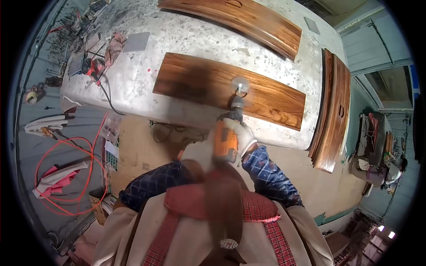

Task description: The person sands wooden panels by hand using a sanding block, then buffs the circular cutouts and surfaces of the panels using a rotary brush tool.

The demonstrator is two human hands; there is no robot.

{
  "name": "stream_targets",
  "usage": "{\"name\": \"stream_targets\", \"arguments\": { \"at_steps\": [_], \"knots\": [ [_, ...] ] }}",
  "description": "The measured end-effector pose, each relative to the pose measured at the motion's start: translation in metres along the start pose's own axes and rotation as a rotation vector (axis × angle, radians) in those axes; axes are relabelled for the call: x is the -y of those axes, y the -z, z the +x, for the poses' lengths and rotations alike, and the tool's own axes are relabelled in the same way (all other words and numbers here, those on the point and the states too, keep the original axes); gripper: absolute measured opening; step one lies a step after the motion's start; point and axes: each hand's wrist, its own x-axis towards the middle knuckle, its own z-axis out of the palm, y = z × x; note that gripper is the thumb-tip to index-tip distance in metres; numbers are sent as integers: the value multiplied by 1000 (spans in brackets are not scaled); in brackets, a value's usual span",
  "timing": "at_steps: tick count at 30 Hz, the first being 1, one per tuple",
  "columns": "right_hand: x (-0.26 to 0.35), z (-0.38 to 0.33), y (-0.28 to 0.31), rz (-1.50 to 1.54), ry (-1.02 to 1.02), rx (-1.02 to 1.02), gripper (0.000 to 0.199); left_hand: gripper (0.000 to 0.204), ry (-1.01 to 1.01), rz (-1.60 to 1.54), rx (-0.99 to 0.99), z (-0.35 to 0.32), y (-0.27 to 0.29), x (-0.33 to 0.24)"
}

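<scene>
My right hand (243, 135), in a white glove, wraps the front of an orange and black power drill (226, 141). The white-gloved left hand (195, 153) is closed at the drill's left side, around what looks like its handle; its fingers are mostly hidden and slightly blurred. From the chuck a round, pale, see-through disc-like attachment (240, 84) reaches the face of a glossy brown wooden board (270, 104). Whether the spinning part cuts into the wood cannot be made out. The board lies flat along the near side of the pale, stained table (146, 71).
Another wooden board (253, 22) with an oval mark lies farther back. Several stacked boards (333, 115) stand at the table's right end. At left are a red and black power tool (92, 70) with its cable, a grey sheet (136, 42), and a coiled orange hose (91, 177) on the floor.
</scene>
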Motion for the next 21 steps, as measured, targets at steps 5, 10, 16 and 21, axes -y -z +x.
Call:
{"name": "stream_targets", "arguments": {
  "at_steps": [5, 10, 16, 21],
  "knots": [
    [-4, -9, 7, 153, -112, -75, 18, 80, -51, -26, -71, -2, -20, 9],
    [-50, 4, 41, -35, 92, -54, 21, 83, -81, 36, -26, 12, -31, 19],
    [-72, 24, -6, -104, 189, -54, 34, 78, -86, 154, -269, -10, -41, 61],
    [-30, 38, -21, 61, 45, -101, 32, 76, -79, 111, -299, 19, -33, 57]
  ]
}}
